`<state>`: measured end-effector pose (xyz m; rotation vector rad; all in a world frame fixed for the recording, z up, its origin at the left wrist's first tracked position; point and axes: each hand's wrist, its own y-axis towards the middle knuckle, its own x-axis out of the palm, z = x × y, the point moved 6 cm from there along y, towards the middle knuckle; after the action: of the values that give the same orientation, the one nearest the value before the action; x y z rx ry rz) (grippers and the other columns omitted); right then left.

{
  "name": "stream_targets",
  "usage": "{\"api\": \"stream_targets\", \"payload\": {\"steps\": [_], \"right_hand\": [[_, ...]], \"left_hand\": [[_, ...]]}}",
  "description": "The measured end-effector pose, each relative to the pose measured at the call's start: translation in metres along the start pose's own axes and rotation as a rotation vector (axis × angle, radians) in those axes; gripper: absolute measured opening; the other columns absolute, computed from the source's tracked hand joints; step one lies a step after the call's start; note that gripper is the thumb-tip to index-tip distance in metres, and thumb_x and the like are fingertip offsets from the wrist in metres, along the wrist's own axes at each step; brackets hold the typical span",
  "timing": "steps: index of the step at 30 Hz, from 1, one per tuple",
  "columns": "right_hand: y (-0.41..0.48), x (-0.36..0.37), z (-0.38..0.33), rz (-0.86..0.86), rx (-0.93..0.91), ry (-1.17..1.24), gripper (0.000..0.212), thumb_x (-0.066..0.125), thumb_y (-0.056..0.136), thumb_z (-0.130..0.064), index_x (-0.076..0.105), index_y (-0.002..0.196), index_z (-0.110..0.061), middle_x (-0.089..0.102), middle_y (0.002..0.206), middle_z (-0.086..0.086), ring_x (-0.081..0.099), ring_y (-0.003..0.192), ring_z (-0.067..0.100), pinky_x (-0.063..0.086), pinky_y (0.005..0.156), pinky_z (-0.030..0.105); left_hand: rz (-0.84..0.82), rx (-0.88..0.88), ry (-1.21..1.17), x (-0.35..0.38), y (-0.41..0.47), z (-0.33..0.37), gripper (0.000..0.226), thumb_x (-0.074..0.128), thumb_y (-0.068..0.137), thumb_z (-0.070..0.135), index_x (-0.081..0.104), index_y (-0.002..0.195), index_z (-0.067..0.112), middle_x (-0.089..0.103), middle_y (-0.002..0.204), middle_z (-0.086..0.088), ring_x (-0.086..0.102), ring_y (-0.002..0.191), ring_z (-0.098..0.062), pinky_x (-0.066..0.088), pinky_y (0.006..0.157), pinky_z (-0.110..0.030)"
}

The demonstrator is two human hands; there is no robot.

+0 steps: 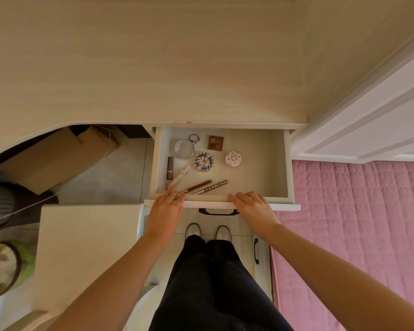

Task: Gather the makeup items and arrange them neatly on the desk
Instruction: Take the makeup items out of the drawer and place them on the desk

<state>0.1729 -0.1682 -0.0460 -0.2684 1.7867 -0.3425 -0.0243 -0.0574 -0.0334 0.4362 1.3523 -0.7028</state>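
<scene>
Watching the head cam here. The drawer (282, 206) under the table (153, 68) is pulled open and all the makeup sits inside it, none on the table top.

Both hands lie flat on the drawer's front edge with fingers straight, holding nothing: left hand (166, 206) at the left end, right hand (250, 204) near the middle. The left fingertips are right by the tip of a brown pencil (195, 186); can't tell if they touch it.

Just right of the pencil lies a COLORKEY tube (210, 187), both slanted. Along the left wall is a lipstick (169, 167), with a pink tube (178, 179) beside it. Further back: a round mirror (184, 148), a brown palette (215, 143), a blue compact (203, 161) and a white compact (233, 158), each apart. A pink bed (356, 223) is on the right.
</scene>
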Motion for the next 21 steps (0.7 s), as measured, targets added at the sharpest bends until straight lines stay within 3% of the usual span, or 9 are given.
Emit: {"api": "stream_targets", "payload": {"steps": [10,15,18,21], "right_hand": [[-0.016,0.013,-0.004,-0.099,-0.059,0.026,0.053,0.055,0.092,-0.013,0.037,0.142,-0.021,0.053,0.131,0.002,0.05,0.114,0.028,0.045,0.094,0.04],[-0.011,0.009,0.001,-0.146,0.017,0.13,0.042,0.045,0.099,-0.03,0.04,0.14,-0.024,0.053,0.133,-0.002,0.047,0.119,0.023,0.042,0.098,0.037],[-0.003,0.005,0.006,-0.179,0.095,0.225,0.04,0.041,0.1,-0.035,0.043,0.139,-0.024,0.055,0.13,0.0,0.048,0.117,0.02,0.045,0.094,0.036],[0.012,0.001,0.012,-0.181,0.164,0.279,0.039,0.04,0.1,-0.037,0.045,0.137,-0.023,0.058,0.124,0.0,0.051,0.114,0.02,0.05,0.086,0.036]], "left_hand": [[-0.074,-0.113,-0.077,0.01,-0.024,0.001,0.023,0.066,0.087,0.017,0.071,0.109,0.012,0.069,0.11,-0.009,0.064,0.105,-0.027,0.054,0.089,-0.042],[-0.092,-0.21,-0.105,0.003,-0.018,-0.002,0.018,0.054,0.094,0.023,0.069,0.093,0.013,0.07,0.087,-0.002,0.063,0.084,-0.019,0.053,0.074,-0.033],[-0.123,-0.245,-0.06,-0.001,-0.003,-0.006,0.024,0.05,0.096,0.026,0.069,0.09,0.013,0.063,0.07,0.001,0.052,0.064,-0.014,0.043,0.056,-0.027],[-0.147,-0.293,-0.101,-0.003,0.019,-0.012,0.022,0.051,0.096,0.024,0.068,0.096,0.012,0.051,0.062,0.003,0.044,0.055,-0.013,0.031,0.048,-0.024]]}}
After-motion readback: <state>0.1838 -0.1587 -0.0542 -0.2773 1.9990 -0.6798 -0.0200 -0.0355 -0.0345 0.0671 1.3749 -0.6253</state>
